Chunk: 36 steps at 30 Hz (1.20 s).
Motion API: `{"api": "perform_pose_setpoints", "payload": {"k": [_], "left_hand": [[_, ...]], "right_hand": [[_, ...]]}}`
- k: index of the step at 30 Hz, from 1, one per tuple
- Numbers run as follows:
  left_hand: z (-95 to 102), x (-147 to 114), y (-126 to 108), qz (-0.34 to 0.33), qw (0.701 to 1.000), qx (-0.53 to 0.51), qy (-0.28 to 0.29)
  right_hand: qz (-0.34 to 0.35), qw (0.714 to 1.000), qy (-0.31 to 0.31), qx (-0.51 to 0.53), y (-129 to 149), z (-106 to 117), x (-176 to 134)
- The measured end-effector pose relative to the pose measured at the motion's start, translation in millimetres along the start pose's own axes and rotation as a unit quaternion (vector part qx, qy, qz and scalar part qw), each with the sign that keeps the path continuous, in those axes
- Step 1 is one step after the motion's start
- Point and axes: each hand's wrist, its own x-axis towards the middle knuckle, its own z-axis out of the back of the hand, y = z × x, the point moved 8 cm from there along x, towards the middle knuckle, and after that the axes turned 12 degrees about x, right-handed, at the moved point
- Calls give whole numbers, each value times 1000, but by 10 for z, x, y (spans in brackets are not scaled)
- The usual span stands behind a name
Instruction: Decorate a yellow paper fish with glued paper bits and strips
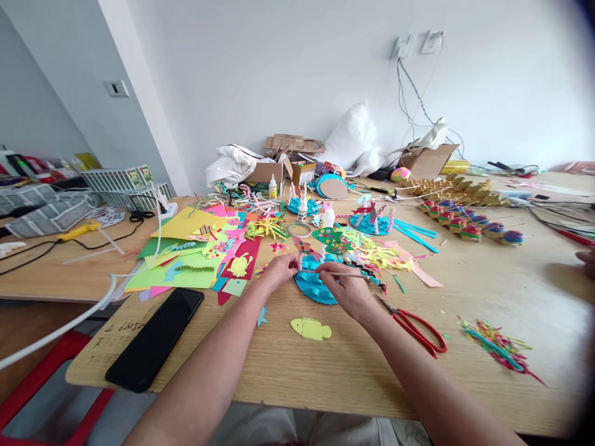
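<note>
In the head view, my left hand (281, 272) is closed, its fingertips pinching a pink twisted stem (300, 262) at the left edge of a round blue crinkled base (312, 290). My right hand (348, 288) is wrapped round a thin wooden stick (349, 274), whose left end reaches over the base towards my left fingertips. Behind my hands stand paper fish, among them a dotted green fish (335, 240) and a pinkish fish (307, 249). A yellow-green paper fish (311, 329) lies flat in front of the base. Part of the base is covered by my right hand.
Red-handled scissors (421, 329) lie right of my right forearm, a black phone (155, 339) left of my left. Coloured paper sheets (171, 272) spread leftwards. Glue bottles (303, 209), a tape roll (300, 230) and another blue base (372, 224) stand behind. Another person's hand (586, 263) shows far right.
</note>
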Motion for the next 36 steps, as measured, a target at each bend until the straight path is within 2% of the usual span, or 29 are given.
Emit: {"api": "perform_pose_setpoints", "payload": {"k": [18, 31, 36], "left_hand": [[-9, 29, -10, 11, 998, 65, 18], [-44, 72, 42, 65, 994, 82, 33], [-45, 62, 48, 67, 994, 74, 34]], "right_hand": [[-7, 1000, 1, 26, -23, -39, -42], [-36, 997, 4, 65, -102, -43, -70], [-42, 997, -8, 68, -50, 39, -100]]}}
